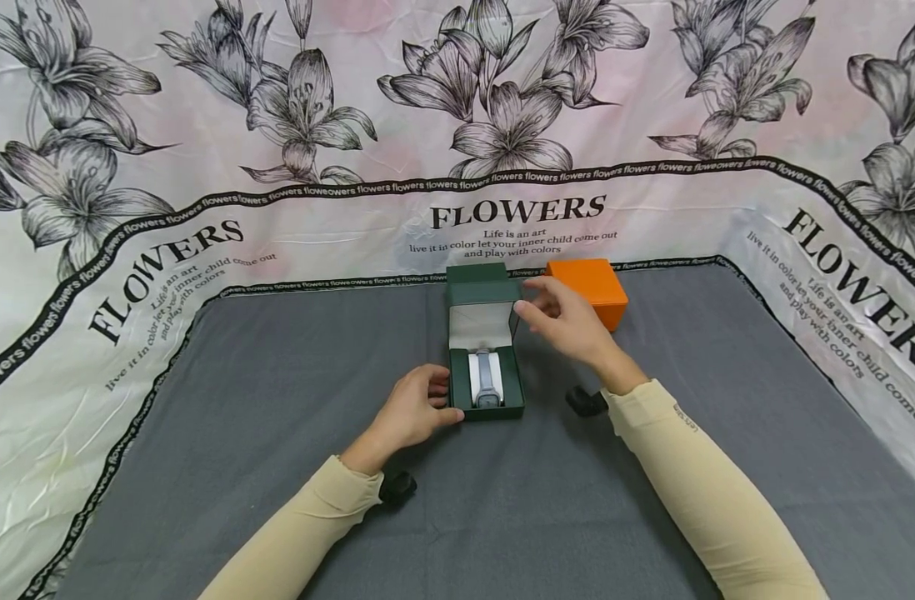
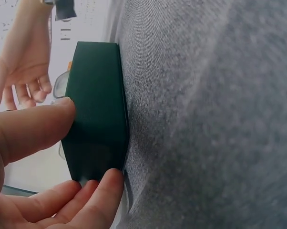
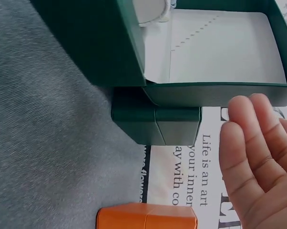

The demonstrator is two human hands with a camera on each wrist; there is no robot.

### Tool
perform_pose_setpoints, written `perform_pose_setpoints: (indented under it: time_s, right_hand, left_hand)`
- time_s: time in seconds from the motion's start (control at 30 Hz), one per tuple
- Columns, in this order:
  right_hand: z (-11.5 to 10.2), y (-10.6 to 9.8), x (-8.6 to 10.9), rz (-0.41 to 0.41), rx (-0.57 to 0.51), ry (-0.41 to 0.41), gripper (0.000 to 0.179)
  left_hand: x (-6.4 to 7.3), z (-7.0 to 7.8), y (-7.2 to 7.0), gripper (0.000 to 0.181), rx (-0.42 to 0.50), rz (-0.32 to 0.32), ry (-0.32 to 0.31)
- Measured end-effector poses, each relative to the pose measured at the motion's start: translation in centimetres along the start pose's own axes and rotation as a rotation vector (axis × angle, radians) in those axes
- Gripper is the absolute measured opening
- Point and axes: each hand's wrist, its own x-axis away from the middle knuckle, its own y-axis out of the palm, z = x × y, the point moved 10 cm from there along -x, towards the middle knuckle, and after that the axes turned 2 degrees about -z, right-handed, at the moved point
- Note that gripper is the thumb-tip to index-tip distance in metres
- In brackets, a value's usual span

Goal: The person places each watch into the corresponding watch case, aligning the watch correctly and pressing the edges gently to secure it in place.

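A dark green watch box stands with its lid raised, showing the pale lining. Inside it, a watch with a light blue strap is wrapped round a white cushion. My left hand grips the box's near left corner. In the left wrist view the thumb lies on the rim and the fingertips bear on the side. My right hand is beside the lid's right edge, its fingers loosely extended close to the lid in the right wrist view.
Behind the raised lid is another green box, closed. An orange box stands right of it, behind my right hand. Grey cloth covers the table, and a flower-printed curtain rises along the back and sides.
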Motion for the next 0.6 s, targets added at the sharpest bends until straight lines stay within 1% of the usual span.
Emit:
perform_pose_setpoints:
  time_s: [0.13, 0.27, 0.4, 0.6]
  right_hand:
    - [-0.4, 0.0, -0.9, -0.003, -0.036, -0.007, 0.051]
    - [-0.6, 0.3, -1.5, -0.020, -0.019, -0.018, 0.050]
    - [-0.6, 0.6, -1.7, -0.044, -0.013, -0.022, 0.051]
    - [-0.7, 1.2, -1.7, -0.069, -0.063, -0.042, 0.050]
  left_hand:
    - [0.0, -0.2, -0.1, 0.061, 0.009, 0.015, -0.008]
    - [-0.1, -0.3, -0.1, 0.061, 0.028, 0.022, -0.019]
    - [-0.2, -0.3, 0.0, 0.062, 0.054, 0.012, -0.023]
    - [-0.2, -0.3, -0.1, 0.060, 0.035, 0.014, -0.029]
